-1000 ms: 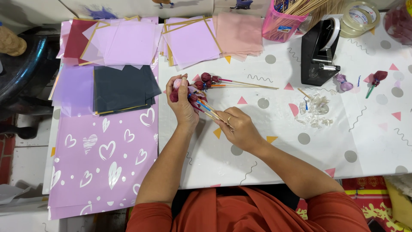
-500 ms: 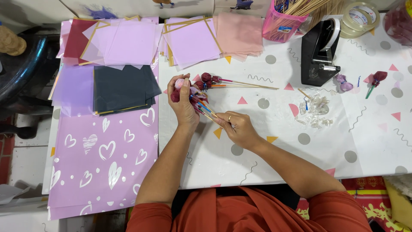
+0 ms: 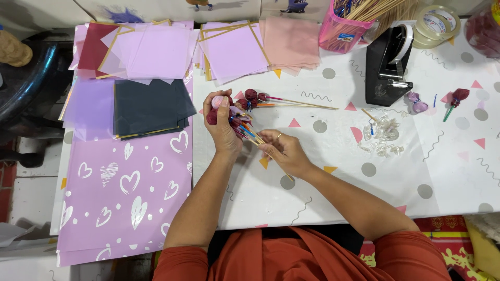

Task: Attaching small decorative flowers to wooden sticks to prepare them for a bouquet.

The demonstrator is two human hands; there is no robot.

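Tabletop (image 3: 333, 198): one flat white cover printed with grey dots, pink and yellow triangles and squiggles.
Heart sheet (image 3: 122, 198): one large glossy lilac sheet with white hearts, at the left edge.
Paper stacks: one dark square stack (image 3: 151, 106); lilac (image 3: 156, 52), lilac with yellow edges (image 3: 232, 52) and pale pink (image 3: 291, 41) stacks behind it.
Tape dispenser (image 3: 388, 67): one, black and blocky.
Stick cup (image 3: 346, 23): one pink cup full of thin wooden sticks.
Left hand (image 3: 224, 127): fingers clamped round a bunch of wrapped sticks (image 3: 229, 117), several round maroon and pink heads, held just above the tabletop centre.
Right hand (image 3: 286, 153): fingers pinched on the bunch's lower stick ends.
Loose wrapped sticks (image 3: 260, 97): two, lying just behind the hands.
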